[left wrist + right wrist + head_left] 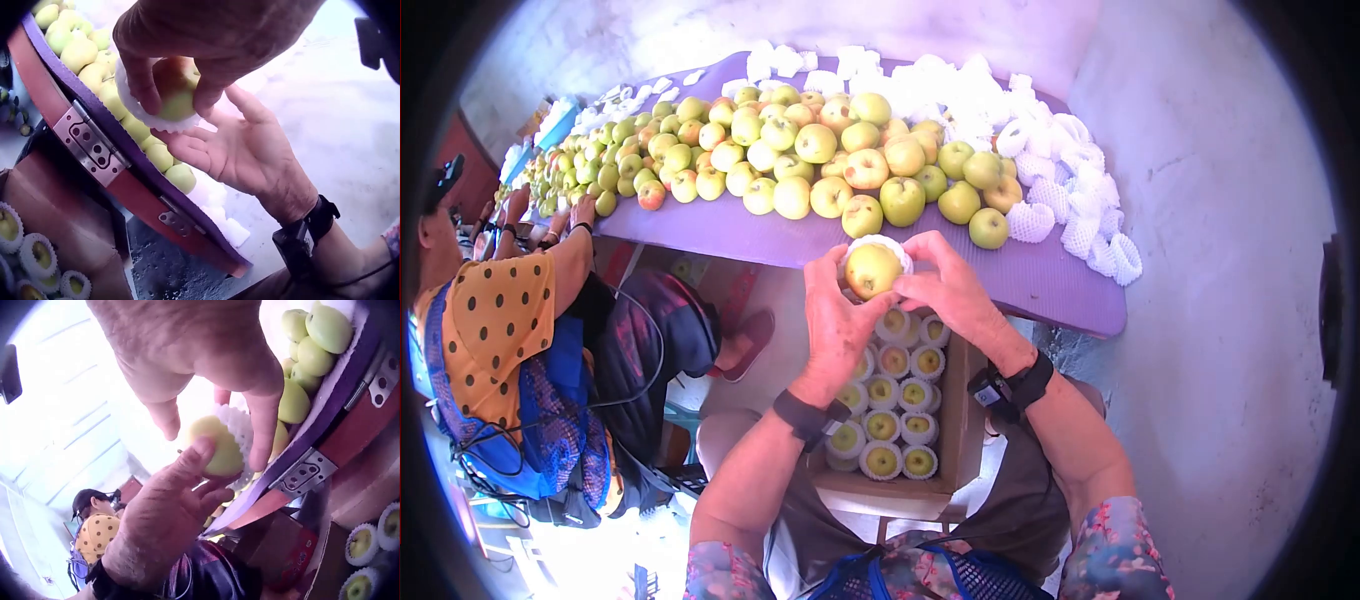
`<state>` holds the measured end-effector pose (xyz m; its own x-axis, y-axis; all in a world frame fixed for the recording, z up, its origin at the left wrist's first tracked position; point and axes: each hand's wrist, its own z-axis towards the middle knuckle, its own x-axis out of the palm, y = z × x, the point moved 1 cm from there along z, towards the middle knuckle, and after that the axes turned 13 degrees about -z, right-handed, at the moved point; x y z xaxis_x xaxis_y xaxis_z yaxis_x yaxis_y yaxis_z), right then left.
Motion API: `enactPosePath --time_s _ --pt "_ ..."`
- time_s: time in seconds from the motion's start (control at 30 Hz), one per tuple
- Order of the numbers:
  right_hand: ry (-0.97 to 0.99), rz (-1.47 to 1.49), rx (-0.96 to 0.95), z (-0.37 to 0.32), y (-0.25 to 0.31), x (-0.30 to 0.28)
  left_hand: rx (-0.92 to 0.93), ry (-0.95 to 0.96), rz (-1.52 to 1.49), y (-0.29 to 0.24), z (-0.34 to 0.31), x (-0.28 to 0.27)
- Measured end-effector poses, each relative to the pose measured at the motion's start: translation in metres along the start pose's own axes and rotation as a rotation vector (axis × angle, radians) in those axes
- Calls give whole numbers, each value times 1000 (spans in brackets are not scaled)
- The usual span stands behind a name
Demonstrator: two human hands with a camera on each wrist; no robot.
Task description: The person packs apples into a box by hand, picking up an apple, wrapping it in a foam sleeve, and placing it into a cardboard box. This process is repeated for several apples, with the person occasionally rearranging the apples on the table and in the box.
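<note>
A yellow-green apple sits partly inside a white foam net above the box. The left hand grips it, with thumb and fingers on the apple in the left wrist view. Palm up, the right hand has its fingertips under the net's edge. In the right wrist view, the right hand spreads around the foam net, its thumb apart from the apple, while the left thumb presses on the fruit.
Many apples lie on the purple-covered table, with a heap of foam nets at its right. An open cardboard box below holds netted apples. Another person works at the left; a wall stands at the right.
</note>
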<state>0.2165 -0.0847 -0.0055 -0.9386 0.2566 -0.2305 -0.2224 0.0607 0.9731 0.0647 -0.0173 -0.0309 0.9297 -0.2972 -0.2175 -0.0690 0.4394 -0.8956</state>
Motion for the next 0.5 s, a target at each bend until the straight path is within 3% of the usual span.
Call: enactPosePath --time_s 0.1,0.2,0.3,0.4,0.5 --pt "-92 -88 -198 6 -17 11 5 -9 -6 -2 -1 3" --pt "-136 -21 -224 3 -16 17 9 25 12 2 -1 6" --pt "-90 -3 -298 8 -15 12 -11 58 -56 -2 1 2" --pt "69 54 -253 9 -8 4 -76 67 -159 -8 2 0" --pt "86 42 -226 9 -5 3 -90 62 -133 -4 1 -1"
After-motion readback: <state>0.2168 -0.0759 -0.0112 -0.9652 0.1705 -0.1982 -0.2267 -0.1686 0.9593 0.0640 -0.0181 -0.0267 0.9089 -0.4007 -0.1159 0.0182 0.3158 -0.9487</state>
